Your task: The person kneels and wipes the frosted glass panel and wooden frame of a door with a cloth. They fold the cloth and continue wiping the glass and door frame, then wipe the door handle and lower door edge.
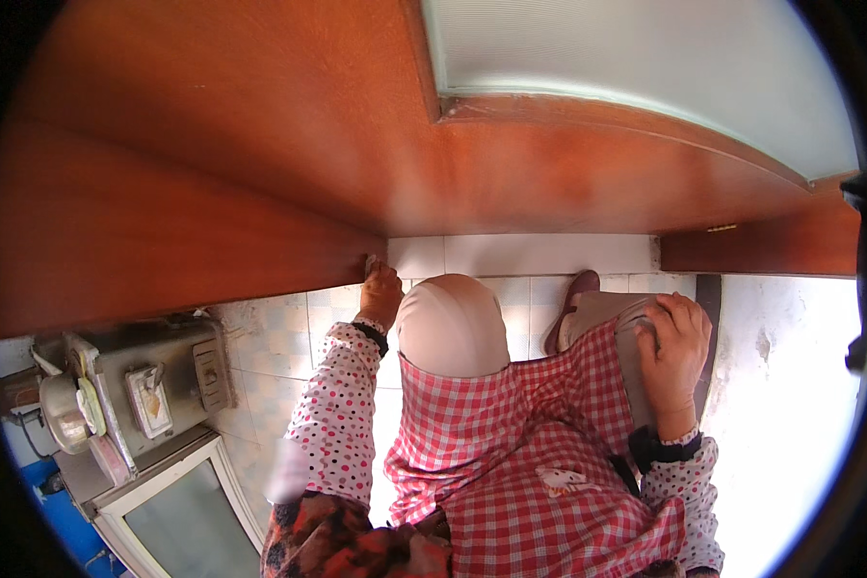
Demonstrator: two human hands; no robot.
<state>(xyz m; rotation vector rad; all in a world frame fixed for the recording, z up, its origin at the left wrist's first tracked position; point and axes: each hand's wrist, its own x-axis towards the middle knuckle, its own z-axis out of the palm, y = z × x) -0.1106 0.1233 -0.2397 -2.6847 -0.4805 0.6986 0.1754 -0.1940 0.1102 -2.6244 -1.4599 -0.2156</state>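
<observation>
My left hand (380,292) reaches forward to the bottom corner where the reddish-brown wooden side panel (212,231) meets the wooden door (511,183). Its fingers are bent together at that edge, and a small pale bit shows at their tips; what they hold, if anything, I cannot make out. My right hand (679,356) rests on my raised right knee, fingers laid over it, with nothing held. Dotted sleeves cover both forearms, with dark bands at the wrists. A red checked apron (549,472) lies across my lap.
A frosted glass pane (636,58) fills the door's upper part. Below runs a white sill (539,254) above floor tiles. At left stands a metal counter (178,385) holding a pot (63,414) and a small tray (149,400), beside a white-framed glass panel (188,520). A pale wall (780,385) stands at right.
</observation>
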